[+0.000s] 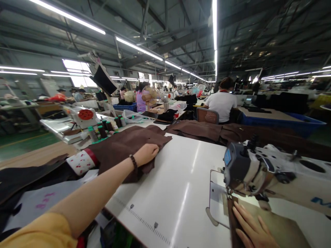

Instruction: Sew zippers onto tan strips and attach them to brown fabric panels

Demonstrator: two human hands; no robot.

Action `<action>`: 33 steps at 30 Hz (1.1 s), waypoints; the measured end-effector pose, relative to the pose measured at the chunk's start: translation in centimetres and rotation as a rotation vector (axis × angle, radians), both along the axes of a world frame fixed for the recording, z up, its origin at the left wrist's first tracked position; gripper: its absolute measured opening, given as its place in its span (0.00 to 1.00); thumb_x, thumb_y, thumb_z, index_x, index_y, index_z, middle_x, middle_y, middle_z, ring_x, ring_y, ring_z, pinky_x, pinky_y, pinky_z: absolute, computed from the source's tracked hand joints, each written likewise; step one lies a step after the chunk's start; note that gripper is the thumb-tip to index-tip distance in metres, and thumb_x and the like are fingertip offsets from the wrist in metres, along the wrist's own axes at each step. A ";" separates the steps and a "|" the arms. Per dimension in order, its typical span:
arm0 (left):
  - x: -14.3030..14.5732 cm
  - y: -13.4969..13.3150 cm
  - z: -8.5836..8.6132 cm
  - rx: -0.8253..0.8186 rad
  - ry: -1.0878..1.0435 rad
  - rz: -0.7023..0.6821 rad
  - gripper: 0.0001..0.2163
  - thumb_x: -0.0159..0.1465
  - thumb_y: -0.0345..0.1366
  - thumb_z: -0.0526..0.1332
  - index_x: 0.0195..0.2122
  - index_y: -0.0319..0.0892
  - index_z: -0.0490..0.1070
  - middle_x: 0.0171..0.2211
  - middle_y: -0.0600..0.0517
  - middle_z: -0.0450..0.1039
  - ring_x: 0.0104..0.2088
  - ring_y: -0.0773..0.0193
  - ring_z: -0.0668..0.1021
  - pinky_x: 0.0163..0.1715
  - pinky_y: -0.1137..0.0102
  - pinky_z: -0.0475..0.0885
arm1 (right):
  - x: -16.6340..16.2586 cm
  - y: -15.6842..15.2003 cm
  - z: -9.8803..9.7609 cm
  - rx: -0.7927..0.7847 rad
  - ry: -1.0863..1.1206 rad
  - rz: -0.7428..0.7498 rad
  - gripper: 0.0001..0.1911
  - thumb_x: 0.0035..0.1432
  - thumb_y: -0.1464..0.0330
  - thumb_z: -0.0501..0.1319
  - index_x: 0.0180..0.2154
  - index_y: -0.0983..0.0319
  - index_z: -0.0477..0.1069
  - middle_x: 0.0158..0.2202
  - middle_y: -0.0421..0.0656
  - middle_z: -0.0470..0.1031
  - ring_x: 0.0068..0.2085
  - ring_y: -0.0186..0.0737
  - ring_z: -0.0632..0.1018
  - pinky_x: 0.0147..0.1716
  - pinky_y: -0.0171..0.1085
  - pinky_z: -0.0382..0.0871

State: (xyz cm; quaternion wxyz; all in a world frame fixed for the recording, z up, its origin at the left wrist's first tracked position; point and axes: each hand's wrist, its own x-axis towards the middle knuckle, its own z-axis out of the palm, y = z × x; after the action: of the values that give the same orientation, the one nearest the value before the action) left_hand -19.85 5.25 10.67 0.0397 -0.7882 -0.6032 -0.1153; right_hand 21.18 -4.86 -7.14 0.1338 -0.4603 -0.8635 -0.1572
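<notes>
As it lies across the far left part of the white tabletop point(168, 193), the brown sheet point(116, 144) shows a dark, matt, leather-like face, with soft folds and an uneven edge. Left hand point(146, 155): on the sheet's right-hand side, fingers curled together; whether they pinch the material cannot be told, the tips being hidden. Beaded bracelet point(133, 162) at that wrist.

Second item: an olive-tan panel point(284, 220), smooth and flat, bordered at left by a dark brown strip point(231, 220) — both beside and partly below the head of a sewing machine point(258, 168). Right hand point(254, 227): laid flat over strip and panel, fingers extended and somewhat spread.

Surroundings: ruler markings point(142, 215) along the tabletop's near edge; thread spools point(102, 130) with green ends, just beyond the sheet; a white sleeve point(82, 162), cherry-printed and red-banded, touching its left side; further brown lengths point(196, 131) behind the tabletop — then a seated person in a white shirt point(221, 103).
</notes>
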 end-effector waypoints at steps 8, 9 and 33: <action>7.7 -6.8 -7.1 -0.336 0.002 -0.463 0.19 0.64 0.47 0.49 0.51 0.42 0.65 0.56 0.46 0.61 0.56 0.56 0.64 0.54 0.64 0.59 | -1.8 -1.3 2.5 -0.275 0.125 -0.159 0.24 0.61 0.62 0.44 0.56 0.64 0.57 0.58 0.48 0.55 0.58 0.47 0.60 0.53 0.56 0.57; 8.4 -7.2 -7.8 -0.355 0.016 -0.505 0.24 0.63 0.50 0.50 0.56 0.40 0.59 0.59 0.43 0.53 0.59 0.52 0.58 0.56 0.58 0.55 | -2.0 -1.4 3.0 -0.312 0.143 -0.180 0.25 0.61 0.62 0.44 0.57 0.64 0.57 0.59 0.48 0.54 0.59 0.46 0.59 0.54 0.56 0.55; 12.7 -10.8 -6.5 -0.627 -0.288 -0.731 0.20 0.67 0.34 0.46 0.60 0.52 0.49 0.61 0.55 0.50 0.60 0.61 0.55 0.59 0.57 0.49 | -2.8 -2.2 6.6 -0.502 0.219 -0.199 0.24 0.60 0.69 0.45 0.58 0.67 0.54 0.61 0.48 0.51 0.62 0.43 0.53 0.59 0.55 0.46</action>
State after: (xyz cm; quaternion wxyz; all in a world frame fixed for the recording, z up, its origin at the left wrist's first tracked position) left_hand -7.13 -5.53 4.13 -0.3258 -0.8980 -0.2927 -0.0425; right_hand 18.38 -7.02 -0.59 0.0920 -0.5755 -0.8065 0.0994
